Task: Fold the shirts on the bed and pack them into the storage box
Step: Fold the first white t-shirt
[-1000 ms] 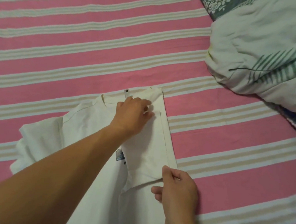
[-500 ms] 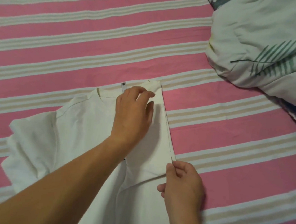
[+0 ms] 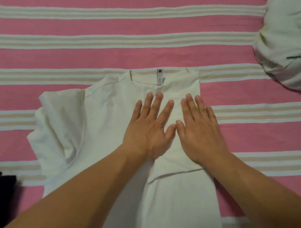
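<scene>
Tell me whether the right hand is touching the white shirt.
Touching. The head view shows the right hand lying flat, fingers straight, on the folded right side of the white shirt, no gap visible.

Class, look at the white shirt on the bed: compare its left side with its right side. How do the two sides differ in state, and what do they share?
The white shirt's left sleeve lies spread out, rumpled and unfolded; the right side is folded inward, leaving a straight edge. No hand touches the left sleeve; the left hand and right hand press flat on the folded right side. Both sides lie on the striped bedsheet.
</scene>
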Demonstrator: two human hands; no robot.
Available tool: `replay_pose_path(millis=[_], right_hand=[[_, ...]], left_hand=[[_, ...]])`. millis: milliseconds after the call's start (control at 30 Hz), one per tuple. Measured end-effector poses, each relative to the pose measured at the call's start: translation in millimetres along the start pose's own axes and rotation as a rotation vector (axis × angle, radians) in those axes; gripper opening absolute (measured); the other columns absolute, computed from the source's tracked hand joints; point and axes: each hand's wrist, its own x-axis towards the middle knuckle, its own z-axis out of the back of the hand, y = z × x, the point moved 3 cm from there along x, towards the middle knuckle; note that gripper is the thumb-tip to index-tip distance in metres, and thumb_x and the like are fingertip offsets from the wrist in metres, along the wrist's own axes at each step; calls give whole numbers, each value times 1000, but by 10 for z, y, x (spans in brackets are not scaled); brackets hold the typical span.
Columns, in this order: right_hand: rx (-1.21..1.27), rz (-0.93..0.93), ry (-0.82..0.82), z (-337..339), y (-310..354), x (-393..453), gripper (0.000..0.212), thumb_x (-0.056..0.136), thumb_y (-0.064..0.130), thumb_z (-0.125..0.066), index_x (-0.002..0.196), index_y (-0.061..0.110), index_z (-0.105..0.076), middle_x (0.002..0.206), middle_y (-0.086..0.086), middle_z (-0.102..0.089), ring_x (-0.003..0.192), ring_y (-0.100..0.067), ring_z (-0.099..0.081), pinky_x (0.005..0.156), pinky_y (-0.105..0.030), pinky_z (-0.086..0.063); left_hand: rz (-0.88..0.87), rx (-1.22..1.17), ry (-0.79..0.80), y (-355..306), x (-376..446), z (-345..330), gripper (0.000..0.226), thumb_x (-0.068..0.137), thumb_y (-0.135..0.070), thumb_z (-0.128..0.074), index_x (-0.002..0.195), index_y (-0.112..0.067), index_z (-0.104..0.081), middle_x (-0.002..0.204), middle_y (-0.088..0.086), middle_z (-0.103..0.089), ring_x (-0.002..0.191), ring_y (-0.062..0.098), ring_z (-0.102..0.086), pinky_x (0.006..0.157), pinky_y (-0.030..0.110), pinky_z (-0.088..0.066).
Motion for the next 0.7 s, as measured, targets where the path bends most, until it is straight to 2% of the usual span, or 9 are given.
replay_pose_path(millis=[100, 167, 233, 300, 367, 500, 567, 633, 700], right_hand=[[-44, -17, 63, 46, 64, -1, 66, 105, 47, -9, 159, 17, 12, 166, -1, 20, 152, -18, 22, 125, -44, 7], [-53, -76, 108, 159, 128, 5, 66, 105, 46, -10, 159, 15, 12, 165, -1, 24, 152, -20, 23, 124, -46, 9], [-13, -123, 87, 321, 308, -25, 67, 105, 43, -17, 160, 14, 8, 164, -3, 26, 151, -23, 25, 124, -46, 10], [103, -9, 71, 442, 666, -124, 69, 105, 43, -26, 160, 19, 8, 163, -2, 30, 148, -20, 32, 124, -42, 13], [191, 136, 136, 406, 1034, -238, 74, 103, 50, -27, 158, 22, 15, 162, 2, 32, 146, -15, 36, 123, -38, 15], [52, 146, 272, 88, 1202, -272, 79, 95, 63, -2, 158, 19, 17, 161, -1, 33, 148, -20, 33, 121, -38, 15], [23, 113, 329, 80, 1215, -234, 78, 100, 60, -14, 159, 18, 15, 162, -2, 31, 149, -22, 30, 123, -40, 12], [64, 79, 395, 227, 1288, -187, 78, 102, 55, -31, 161, 18, 7, 165, -4, 23, 153, -24, 21, 125, -40, 5], [324, -32, 413, 504, 1361, -161, 73, 103, 50, -41, 161, 19, -9, 169, -2, 5, 155, -21, 0, 124, -36, -8]], left_hand=[[-40, -47, 106, 55, -21, 248, 70, 101, -63, -16, 160, -37, 10, 167, -1, 25, 151, 20, 30, 124, 47, 13], [16, -75, 2, 297, -271, 549, 67, 103, -56, -24, 162, -35, 2, 169, 1, 18, 154, 22, 22, 126, 46, 9], [254, -125, -239, 726, -694, 834, 65, 103, -38, -40, 162, -26, -16, 170, 8, -3, 156, 30, 0, 127, 48, -5], [639, -271, -338, 1337, -1127, 967, 66, 97, -22, -51, 157, -14, -26, 163, 18, -22, 148, 38, -21, 122, 52, -21], [929, -448, -207, 1836, -1350, 923, 63, 94, -24, -56, 150, -8, -33, 151, 22, -35, 136, 43, -34, 112, 55, -34], [935, -525, 12, 2055, -1325, 800, 60, 86, -52, -66, 127, -11, -48, 118, 12, -58, 107, 36, -58, 86, 43, -50], [952, -704, 62, 2033, -1293, 738, 57, 86, -48, -69, 119, -4, -55, 102, 13, -69, 90, 34, -69, 68, 36, -53], [1039, -911, 112, 1983, -1354, 711, 37, 90, -35, -68, 107, -3, -66, 91, 14, -74, 79, 33, -72, 70, 43, -62], [1137, -1098, 9, 1879, -1408, 802, 26, 91, -26, -64, 104, -4, -65, 92, 14, -73, 76, 33, -71, 71, 49, -63]])
